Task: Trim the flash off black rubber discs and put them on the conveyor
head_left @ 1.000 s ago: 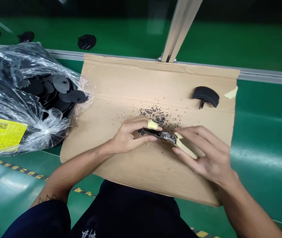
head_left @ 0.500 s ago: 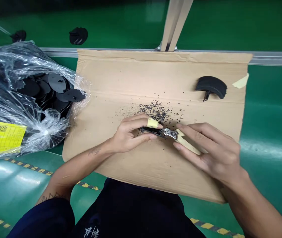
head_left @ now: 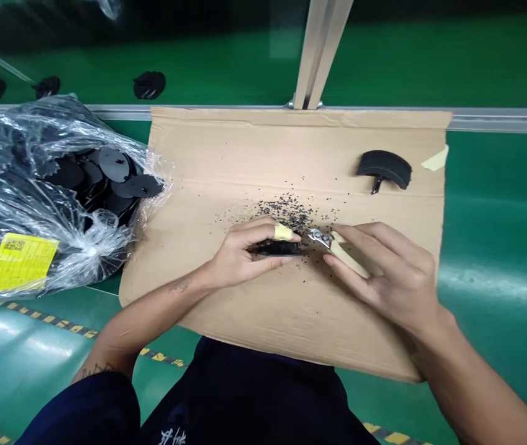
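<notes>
My left hand (head_left: 249, 250), with yellow tape round one finger, pinches a black round plastic part (head_left: 279, 248) seen nearly edge-on. My right hand (head_left: 391, 269) is closed round the cream handles of small nippers (head_left: 321, 238). Their metal jaws point left and stand a little apart from the part's right end. Small black scraps (head_left: 289, 210) lie scattered on the cardboard sheet (head_left: 226, 164), thickest just beyond my left hand. The far side of the plastic part is hidden by my fingers.
An open clear plastic bag (head_left: 17, 204) of black discs, with a yellow label (head_left: 22, 262), stands at the left. A curved black piece with a stem (head_left: 385, 169) lies at the right. Behind the cardboard runs a metal rail (head_left: 500, 120) with an upright post (head_left: 321, 55).
The nippers' jaws have come away from the black part, towards the right. My left hand has turned the part so its flat edge faces me. The whole view has shifted slightly.
</notes>
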